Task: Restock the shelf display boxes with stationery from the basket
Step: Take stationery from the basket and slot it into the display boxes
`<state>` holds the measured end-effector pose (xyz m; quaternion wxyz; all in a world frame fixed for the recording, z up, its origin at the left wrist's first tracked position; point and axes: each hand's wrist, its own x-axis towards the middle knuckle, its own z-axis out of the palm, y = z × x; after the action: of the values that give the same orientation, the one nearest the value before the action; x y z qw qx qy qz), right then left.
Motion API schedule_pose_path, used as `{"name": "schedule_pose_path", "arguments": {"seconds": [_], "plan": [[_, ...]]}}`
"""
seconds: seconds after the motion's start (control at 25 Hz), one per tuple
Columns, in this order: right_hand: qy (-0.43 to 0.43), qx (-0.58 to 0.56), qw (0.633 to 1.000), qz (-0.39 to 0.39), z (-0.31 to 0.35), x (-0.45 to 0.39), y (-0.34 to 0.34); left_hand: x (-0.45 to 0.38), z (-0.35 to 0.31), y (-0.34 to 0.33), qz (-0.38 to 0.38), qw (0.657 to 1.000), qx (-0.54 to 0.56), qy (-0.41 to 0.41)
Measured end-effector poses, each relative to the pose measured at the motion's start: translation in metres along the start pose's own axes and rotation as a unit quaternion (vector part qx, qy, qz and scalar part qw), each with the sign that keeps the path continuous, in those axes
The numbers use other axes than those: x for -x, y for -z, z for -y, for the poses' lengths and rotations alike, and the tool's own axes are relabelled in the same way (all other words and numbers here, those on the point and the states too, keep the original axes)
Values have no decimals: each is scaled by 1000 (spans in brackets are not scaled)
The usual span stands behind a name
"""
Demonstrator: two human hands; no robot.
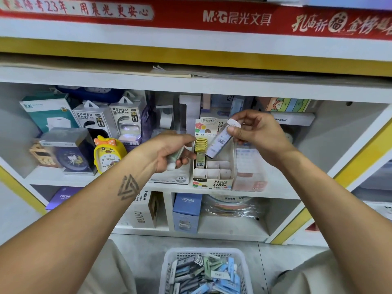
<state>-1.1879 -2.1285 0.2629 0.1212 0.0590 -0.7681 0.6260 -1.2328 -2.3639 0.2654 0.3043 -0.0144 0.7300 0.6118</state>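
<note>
Both bare forearms reach up and forward, converging toward the middle. The left forearm carries a dark triangular tattoo just below the wrist. The left hand (169, 149) is turned knuckles-up, its fingers curled around something small. The right hand (257, 129) sits slightly higher, wrist bent inward, thumb and fingertips pinching a slim piece.
</note>
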Motion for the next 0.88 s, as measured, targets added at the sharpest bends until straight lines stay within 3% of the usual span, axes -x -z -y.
{"name": "schedule_pose_path", "arguments": {"seconds": [0.16,0.32,0.44,0.6,0.76,0.8,0.88], "plan": [[4,161,986,-32,-9,-6,-2,1,3,2,46,994,90,35],[89,370,923,-48,-21,-10,-17,-1,4,3,53,989,134,21],[125,384,914,-35,-23,-12,-26,-3,5,3,59,987,152,-11],[86,391,916,11,-29,-13,-32,-1,7,3,76,983,157,-52],[108,455,884,24,-29,-11,-36,3,7,3,80,982,158,-65],[100,446,890,9,-26,-10,-39,4,6,2,79,981,162,-68],[15,304,953,-1,-18,-8,-43,3,4,-1,64,978,180,-85]]}}
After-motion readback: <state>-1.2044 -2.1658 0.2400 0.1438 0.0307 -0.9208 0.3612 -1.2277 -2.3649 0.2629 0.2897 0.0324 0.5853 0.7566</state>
